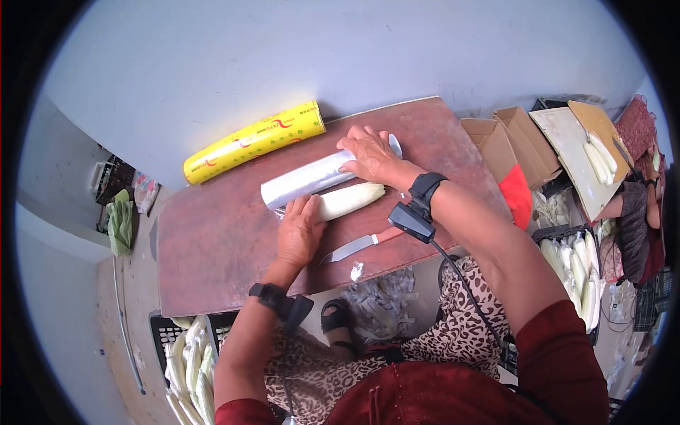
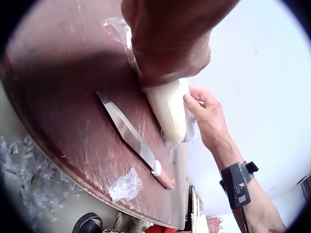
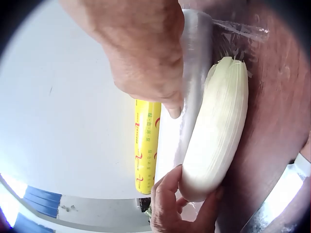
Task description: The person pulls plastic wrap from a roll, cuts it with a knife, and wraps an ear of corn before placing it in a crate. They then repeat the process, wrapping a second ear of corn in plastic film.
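A pale ear of corn in its husk [image 1: 350, 200] lies on the dark red table beside a clear roll of cling film [image 1: 304, 182]. My left hand [image 1: 300, 230] grips one end of the corn; in the right wrist view its thumb and fingers stand on either side of that end [image 3: 199, 191]. The right hand [image 1: 373, 156] holds the cling film roll near its far right end, fingers over the top and thumb on the near side. A thin strip of film [image 3: 243, 30] spreads on the table past the corn's tip.
Nearer the table edge lie a knife with an orange handle [image 1: 354, 248] and a crumpled bit of film [image 1: 357, 270]. Behind, a yellow printed roll [image 1: 255, 142] leans along the wall. Crates of pale corn [image 1: 577, 265] and cardboard boxes [image 1: 510, 145] stand on the right; another person sits there.
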`<action>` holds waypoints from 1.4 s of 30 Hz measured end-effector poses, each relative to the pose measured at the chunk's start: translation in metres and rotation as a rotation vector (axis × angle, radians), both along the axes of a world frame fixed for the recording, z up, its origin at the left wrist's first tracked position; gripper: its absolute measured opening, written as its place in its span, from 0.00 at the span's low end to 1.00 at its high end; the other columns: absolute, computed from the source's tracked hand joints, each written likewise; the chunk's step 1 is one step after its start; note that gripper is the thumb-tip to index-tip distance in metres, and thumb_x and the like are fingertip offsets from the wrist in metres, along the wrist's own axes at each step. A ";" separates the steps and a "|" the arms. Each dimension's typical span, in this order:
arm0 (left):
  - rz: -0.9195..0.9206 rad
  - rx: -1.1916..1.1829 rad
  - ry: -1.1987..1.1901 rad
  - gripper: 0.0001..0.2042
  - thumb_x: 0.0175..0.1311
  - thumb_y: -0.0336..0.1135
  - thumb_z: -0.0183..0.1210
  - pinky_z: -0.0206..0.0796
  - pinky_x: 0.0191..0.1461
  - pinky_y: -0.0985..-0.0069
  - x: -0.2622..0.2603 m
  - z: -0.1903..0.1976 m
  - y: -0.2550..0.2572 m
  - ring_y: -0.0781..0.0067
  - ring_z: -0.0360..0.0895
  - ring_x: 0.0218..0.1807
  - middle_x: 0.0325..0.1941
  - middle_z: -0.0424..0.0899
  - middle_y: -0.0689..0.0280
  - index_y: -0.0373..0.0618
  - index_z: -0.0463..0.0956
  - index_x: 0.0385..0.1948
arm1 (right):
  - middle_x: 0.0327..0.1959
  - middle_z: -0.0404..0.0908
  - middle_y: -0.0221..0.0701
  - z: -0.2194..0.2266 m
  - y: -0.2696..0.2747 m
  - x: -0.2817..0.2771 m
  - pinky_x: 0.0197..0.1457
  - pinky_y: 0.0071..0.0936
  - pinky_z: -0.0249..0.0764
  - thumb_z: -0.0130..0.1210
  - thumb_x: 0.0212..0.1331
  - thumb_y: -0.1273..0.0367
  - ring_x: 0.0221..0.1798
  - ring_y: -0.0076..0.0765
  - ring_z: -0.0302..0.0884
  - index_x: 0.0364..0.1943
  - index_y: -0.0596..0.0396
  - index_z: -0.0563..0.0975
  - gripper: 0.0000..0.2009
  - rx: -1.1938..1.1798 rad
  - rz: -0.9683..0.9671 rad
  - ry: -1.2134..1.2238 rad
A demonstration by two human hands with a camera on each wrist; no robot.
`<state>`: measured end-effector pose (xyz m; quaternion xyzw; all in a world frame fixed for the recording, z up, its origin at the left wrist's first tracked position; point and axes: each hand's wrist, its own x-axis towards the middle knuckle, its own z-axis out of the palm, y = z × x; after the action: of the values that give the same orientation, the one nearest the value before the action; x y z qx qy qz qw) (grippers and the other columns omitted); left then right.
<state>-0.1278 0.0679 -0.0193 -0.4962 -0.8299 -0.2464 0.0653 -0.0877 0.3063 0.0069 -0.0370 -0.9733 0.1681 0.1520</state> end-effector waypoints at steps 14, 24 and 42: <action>-0.043 -0.061 -0.053 0.27 0.51 0.28 0.63 0.67 0.57 0.62 -0.014 0.006 -0.001 0.50 0.69 0.54 0.54 0.72 0.56 0.40 0.67 0.56 | 0.26 0.81 0.40 0.013 0.011 0.029 0.39 0.35 0.75 0.55 0.56 0.72 0.33 0.42 0.80 0.34 0.59 0.75 0.05 -0.497 -0.029 0.049; -0.079 -0.110 -0.079 0.28 0.52 0.30 0.63 0.66 0.59 0.62 -0.021 0.010 -0.004 0.51 0.69 0.56 0.55 0.72 0.57 0.40 0.66 0.58 | 0.50 0.69 0.32 -0.011 -0.019 0.049 0.54 0.40 0.57 0.65 0.47 0.62 0.57 0.39 0.65 0.52 0.51 0.71 0.26 0.122 0.285 -0.174; -0.065 -0.184 -0.160 0.17 0.48 0.42 0.69 0.69 0.50 0.62 -0.041 0.017 -0.059 0.52 0.75 0.46 0.39 0.78 0.54 0.41 0.78 0.36 | 0.50 0.69 0.33 -0.028 -0.018 0.044 0.54 0.37 0.59 0.62 0.51 0.68 0.55 0.38 0.66 0.58 0.54 0.67 0.28 0.289 0.229 -0.118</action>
<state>-0.1688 0.0090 -0.0026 -0.5055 -0.8351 -0.2100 -0.0549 -0.0437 0.2878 -0.0207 0.0865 -0.9923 0.0404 0.0784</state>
